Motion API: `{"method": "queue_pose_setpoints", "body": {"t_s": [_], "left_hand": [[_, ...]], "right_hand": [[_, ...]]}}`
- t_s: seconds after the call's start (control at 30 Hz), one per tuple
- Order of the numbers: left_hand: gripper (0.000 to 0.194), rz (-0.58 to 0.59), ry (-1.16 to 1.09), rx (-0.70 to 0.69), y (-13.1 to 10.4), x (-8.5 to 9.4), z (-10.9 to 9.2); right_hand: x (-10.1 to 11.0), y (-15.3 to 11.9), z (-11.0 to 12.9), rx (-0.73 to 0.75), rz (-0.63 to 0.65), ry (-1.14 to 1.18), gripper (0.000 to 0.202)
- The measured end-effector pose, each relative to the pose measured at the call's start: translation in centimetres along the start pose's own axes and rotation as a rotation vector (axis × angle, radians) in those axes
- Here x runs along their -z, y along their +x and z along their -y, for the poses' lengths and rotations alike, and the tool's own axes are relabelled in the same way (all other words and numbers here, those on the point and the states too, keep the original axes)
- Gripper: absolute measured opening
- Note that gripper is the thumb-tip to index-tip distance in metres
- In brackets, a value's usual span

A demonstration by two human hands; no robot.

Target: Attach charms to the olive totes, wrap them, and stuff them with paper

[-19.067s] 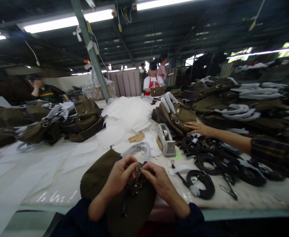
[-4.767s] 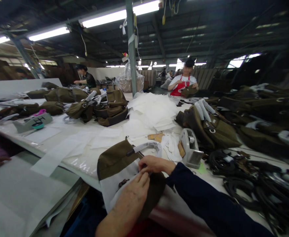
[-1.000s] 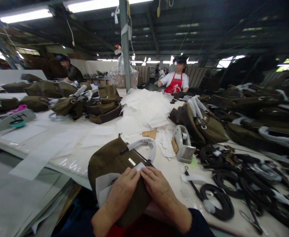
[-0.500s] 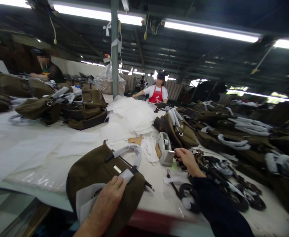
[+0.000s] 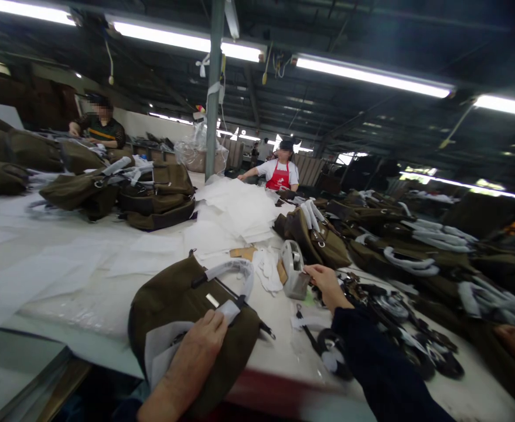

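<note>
An olive-green bag [image 5: 164, 293] lies at the near edge of the white table, one handle wrapped in white padding. My left hand [image 5: 207, 340] is closed around the white wrapping [image 5: 229, 310] at the handle's lower end, on the bag's front. A sheet of white paper [image 5: 160, 346] lies against the bag beside my wrist. My right hand [image 5: 325, 281] reaches to a grey tape dispenser [image 5: 294, 272], fingers pinched at its front end; whatever they hold is too small to make out.
Black straps and metal parts [image 5: 389, 310] lie right of the dispenser. More olive bags [image 5: 160, 199] stand left and right. White sheets [image 5: 239, 205] are heaped mid-table by a post [image 5: 214, 94]. A person in a red apron [image 5: 280, 176] and another person [image 5: 103, 126] are beyond.
The view has shifted slightly, so the table and lamps sit a little differently. My right hand has drawn slightly closer to the dispenser's front; my left hand keeps its place on the handle wrapping.
</note>
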State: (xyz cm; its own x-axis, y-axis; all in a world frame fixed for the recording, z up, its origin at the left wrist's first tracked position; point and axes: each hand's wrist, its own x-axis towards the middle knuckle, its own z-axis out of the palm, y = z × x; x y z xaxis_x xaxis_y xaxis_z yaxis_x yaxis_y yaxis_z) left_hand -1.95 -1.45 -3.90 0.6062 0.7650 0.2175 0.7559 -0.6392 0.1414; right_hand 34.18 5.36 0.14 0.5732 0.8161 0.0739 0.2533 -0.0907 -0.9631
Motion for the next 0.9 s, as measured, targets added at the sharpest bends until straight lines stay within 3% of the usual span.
{"method": "queue_pose_setpoints", "body": {"t_s": [0.13,0.27,0.47,0.6,0.73,0.9], "left_hand": [[0.039,-0.009,-0.003,-0.011,-0.1,-0.2,0.1],[0.040,-0.024,-0.007,-0.022,-0.1,-0.5,0.3],[0.037,-0.040,-0.010,-0.014,-0.2,-0.4,0.3],[0.033,-0.052,-0.032,-0.029,-0.3,-0.1,0.2],[0.032,-0.045,-0.049,-0.004,-0.4,0.4,0.0],[0.029,-0.002,-0.024,-0.023,-0.5,0.9,-0.2]], "right_hand": [[0.9,-2.4,-0.3,0.005,-0.016,0.052,0.037],[1.2,-4.6,-2.1,-0.106,0.012,0.144,0.039],[-0.3,-4.6,-3.8,-0.254,0.047,0.282,0.027],[-0.4,-4.4,-3.3,-0.327,0.103,0.323,0.019],[-0.9,-6.0,-2.2,-0.354,0.214,0.287,0.024],[-5.7,-9.9,1.3,-0.294,0.481,0.244,0.021]]}}
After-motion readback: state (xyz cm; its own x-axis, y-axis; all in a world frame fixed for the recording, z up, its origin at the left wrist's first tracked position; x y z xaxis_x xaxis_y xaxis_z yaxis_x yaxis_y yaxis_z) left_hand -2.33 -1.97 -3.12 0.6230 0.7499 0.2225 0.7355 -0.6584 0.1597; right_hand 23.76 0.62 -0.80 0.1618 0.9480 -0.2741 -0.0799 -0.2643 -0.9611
